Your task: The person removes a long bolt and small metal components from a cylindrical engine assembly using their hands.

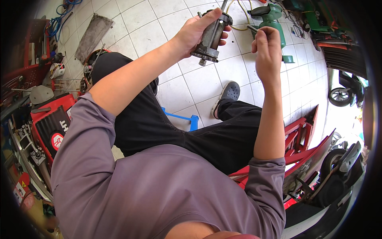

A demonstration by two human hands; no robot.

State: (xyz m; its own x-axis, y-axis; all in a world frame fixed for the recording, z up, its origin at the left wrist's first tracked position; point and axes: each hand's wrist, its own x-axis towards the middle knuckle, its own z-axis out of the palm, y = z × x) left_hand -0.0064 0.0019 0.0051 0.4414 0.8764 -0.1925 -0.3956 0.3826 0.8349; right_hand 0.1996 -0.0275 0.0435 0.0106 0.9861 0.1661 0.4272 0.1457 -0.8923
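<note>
A dark, greasy metal cylinder [213, 36] with long rods along its sides and a toothed rim at its lower end is in my left hand [193, 35]. My fingers wrap round its body, thumb along the top, and a bolt-like end sticks out below the rim. Held up to the right, apart from the cylinder, my right hand [267, 49] pinches a short thin metal rod [252, 29], whose tip points toward the cylinder. The rod's other end is hidden in the fingers.
Beyond my right hand stands a green machine [274, 20] with a rounded body. A blue plastic frame [193, 122] shows between my legs. Red-framed equipment [296, 139] and motorbike parts crowd the right. A red-and-black case [51, 123] lies left, a grey flat panel [93, 36] farther off.
</note>
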